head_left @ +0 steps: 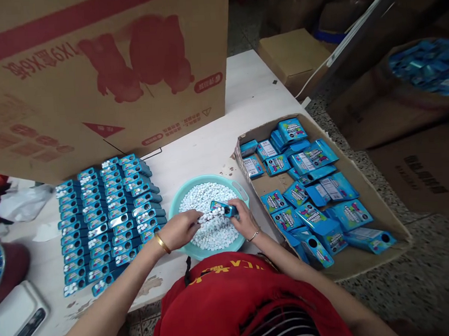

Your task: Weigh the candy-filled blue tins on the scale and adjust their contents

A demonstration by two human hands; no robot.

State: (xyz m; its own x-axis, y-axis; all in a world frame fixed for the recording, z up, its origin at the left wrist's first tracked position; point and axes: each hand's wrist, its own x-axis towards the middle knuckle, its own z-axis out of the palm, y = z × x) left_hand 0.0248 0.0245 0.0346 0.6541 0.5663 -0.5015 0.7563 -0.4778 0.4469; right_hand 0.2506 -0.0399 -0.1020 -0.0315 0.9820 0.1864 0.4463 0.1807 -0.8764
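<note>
Over a turquoise basin (pixel 175 196) full of small white candies (pixel 213 241), both my hands are at work. My right hand (pixel 245 220) is closed around a small blue candy box (pixel 228 209), held tilted with its hole toward my left hand. My left hand (pixel 183 229) is closed at the fingertips on white candies. A line of these candies runs from its fingers to the box opening. Whether a small scoop lies under them, I cannot make out. To the left, several rows of blue boxes (pixel 116 220) stand upright, some with white candies at their holes.
A shallow cardboard tray (pixel 265 185) on the right holds several blue boxes (pixel 311 213) lying loosely. A large printed carton (pixel 110 68) stands at the back. A white scale (pixel 17 316) sits at the lower left. More cartons (pixel 294 54) stand beyond the table (pixel 250 86).
</note>
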